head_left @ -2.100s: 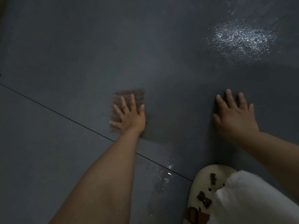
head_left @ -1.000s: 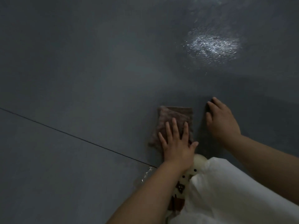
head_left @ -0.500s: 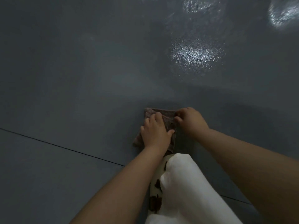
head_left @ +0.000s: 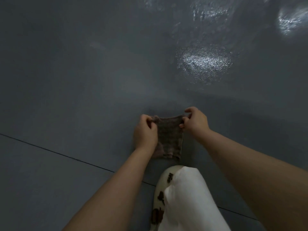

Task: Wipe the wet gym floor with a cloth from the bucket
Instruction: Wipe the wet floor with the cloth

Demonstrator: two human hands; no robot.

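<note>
A small brown cloth [head_left: 169, 139] hangs stretched between my two hands just above the grey gym floor [head_left: 83, 80]. My left hand [head_left: 145, 131] pinches its upper left corner. My right hand [head_left: 195, 120] pinches the upper right corner. The cloth's lower edge droops toward the floor near my foot. Wet glossy patches [head_left: 204, 64] shine on the floor farther ahead and at the top right [head_left: 291, 20]. No bucket is in view.
My foot in a cream sandal with dark charms [head_left: 160, 197] and a white trouser leg [head_left: 188, 202] sit at the bottom centre. A thin dark seam [head_left: 55, 152] runs diagonally across the floor from left to lower right.
My left hand stopped pressing the cloth flat on the floor. Both hands took hold of its top corners and lifted it, spreading it between them. The view shifted forward.
</note>
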